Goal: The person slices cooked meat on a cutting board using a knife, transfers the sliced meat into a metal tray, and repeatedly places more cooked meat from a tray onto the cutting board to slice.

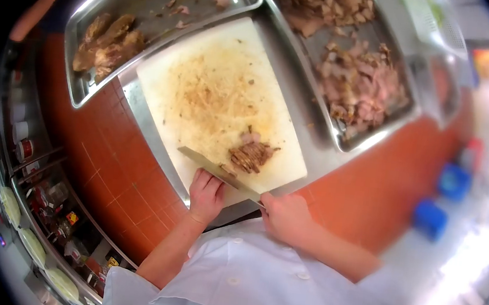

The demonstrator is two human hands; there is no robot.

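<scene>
A knife [216,170] lies low over the near part of a white cutting board [207,53]. My right hand [285,216] is wrapped round its handle at the board's near right corner. My left hand [206,196] is at the board's near edge, beside the blade, with its fingers bent together; whatever they may hold is hidden. Just beyond the blade sits a small pile of sliced brown meat [250,155]. Juice stains and small scraps mark the middle of the board.
A metal tray [76,96] at the upper left holds large meat pieces [110,43] and scraps. Another tray [349,144] at the right holds piles of cut meat [364,88]. Another person's arm [45,6] is at the upper left. Blue objects [430,219] stand far right.
</scene>
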